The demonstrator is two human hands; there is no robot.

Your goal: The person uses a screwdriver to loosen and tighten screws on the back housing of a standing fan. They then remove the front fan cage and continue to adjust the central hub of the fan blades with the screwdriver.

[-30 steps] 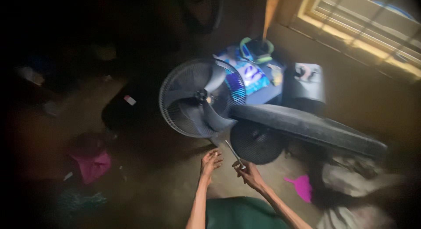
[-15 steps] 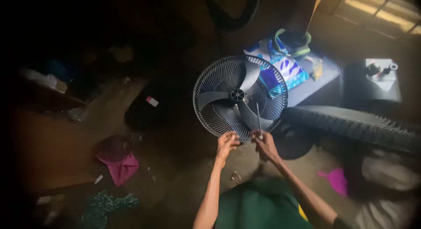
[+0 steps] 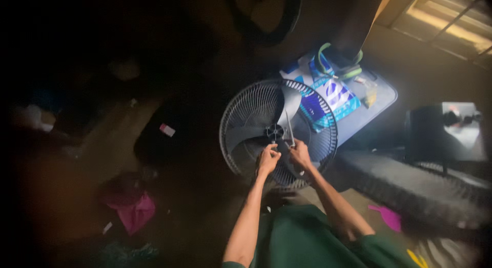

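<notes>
Two hands at one fan — right holds one screwdriver.

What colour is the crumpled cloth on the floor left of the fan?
Pink-magenta cloth, seen in the head view, the only one.

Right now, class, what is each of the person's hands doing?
Left hand: closed at the fan hub; what it grips cannot be told.
Right hand: closed on a thin metal tool.

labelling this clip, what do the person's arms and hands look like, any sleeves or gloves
Both arms are bare from the hands back to the upper arm; no gloves, watch or rings can be made out in the dim light. The left hand and right hand are uncovered. A dark green garment shows at the frame's bottom.
</notes>
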